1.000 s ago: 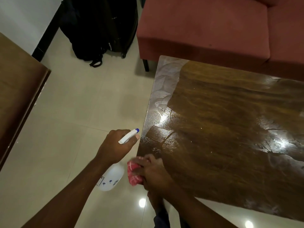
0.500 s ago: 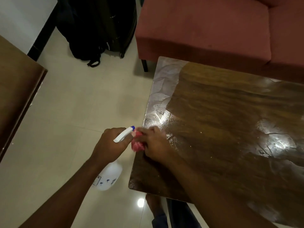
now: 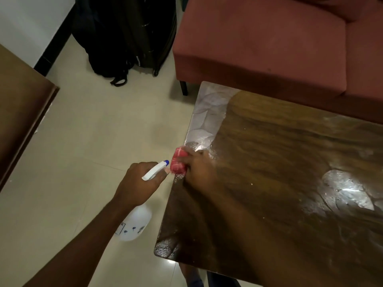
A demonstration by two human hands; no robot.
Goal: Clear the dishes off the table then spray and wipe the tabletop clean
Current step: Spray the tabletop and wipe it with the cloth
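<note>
Right hand (image 3: pixel 200 169), fingers curled over a red cloth (image 3: pixel 178 163), presses it on the left edge of the wet table (image 3: pixel 273 162). Left hand (image 3: pixel 139 184) grips a white spray bottle (image 3: pixel 135 223) just beside that edge. A sofa (image 3: pixel 269 42) and black bags (image 3: pixel 124 34) stand beyond. The bottle label is too small to read.

You ran your right grip (image 3: pixel 199 170) and its crumpled red cloth (image 3: pixel 178 163) along the left edge of the glossy dark wooden surface (image 3: pixel 269 183), from the near corner to about halfway up. The cloth ended just beside the blue nozzle of the white plastic spray bottle (image 3: pixel 134 222).
</note>
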